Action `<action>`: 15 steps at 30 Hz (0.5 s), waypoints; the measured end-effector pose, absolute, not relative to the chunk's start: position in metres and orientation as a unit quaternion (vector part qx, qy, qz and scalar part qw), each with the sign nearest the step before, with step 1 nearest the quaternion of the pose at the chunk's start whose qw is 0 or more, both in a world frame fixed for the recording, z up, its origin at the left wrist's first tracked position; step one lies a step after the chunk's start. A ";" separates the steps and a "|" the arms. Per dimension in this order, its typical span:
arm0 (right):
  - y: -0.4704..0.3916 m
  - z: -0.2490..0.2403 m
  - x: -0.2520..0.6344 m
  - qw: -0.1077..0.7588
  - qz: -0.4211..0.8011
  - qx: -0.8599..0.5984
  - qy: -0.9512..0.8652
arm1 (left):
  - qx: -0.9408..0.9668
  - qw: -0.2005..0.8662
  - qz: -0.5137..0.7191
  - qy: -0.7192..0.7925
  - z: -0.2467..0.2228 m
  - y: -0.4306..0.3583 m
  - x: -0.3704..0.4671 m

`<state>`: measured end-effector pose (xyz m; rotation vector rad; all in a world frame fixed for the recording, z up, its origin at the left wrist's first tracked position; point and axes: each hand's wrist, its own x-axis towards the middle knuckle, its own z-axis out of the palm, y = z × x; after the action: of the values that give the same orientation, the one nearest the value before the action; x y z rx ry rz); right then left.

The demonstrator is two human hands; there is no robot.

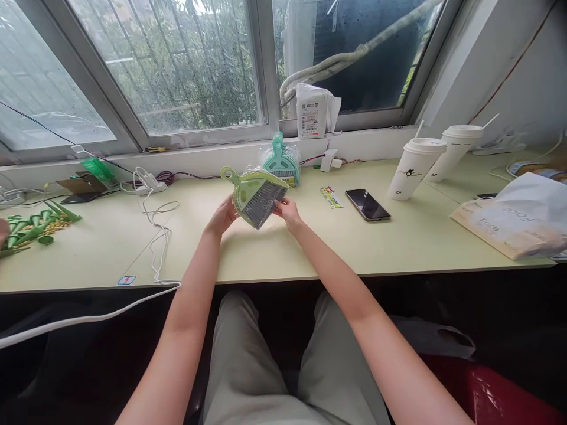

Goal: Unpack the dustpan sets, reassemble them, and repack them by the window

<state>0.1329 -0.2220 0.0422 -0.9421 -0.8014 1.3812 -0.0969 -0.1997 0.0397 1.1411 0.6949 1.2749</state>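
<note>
Your left hand point(224, 216) and right hand point(289, 213) clasp a lime-green plastic dustpan point(245, 188) and grey-bristled brush point(264, 203) between them. A turquoise plastic brush-and-dustpan set point(279, 157) sits behind.

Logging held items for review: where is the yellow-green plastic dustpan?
In the head view, the dustpan is slightly left of centre, held between the bare left hand and right hand, before the teal plastic dustpan set.
</note>
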 end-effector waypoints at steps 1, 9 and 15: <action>-0.223 0.043 0.134 0.598 0.598 -0.411 -0.339 | 0.494 0.601 0.543 0.316 0.038 -0.197 -0.100; -0.226 0.050 0.147 0.587 0.563 -0.431 -0.391 | 0.327 0.488 0.696 0.413 0.033 -0.191 -0.122; -0.225 0.051 0.158 0.627 0.549 -0.436 -0.341 | 0.355 0.514 0.682 0.380 0.052 -0.209 -0.133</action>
<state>0.1582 -0.2251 0.0509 -0.9994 -0.7812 1.2590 -0.1332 -0.2085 0.0515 0.8532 0.9123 1.6393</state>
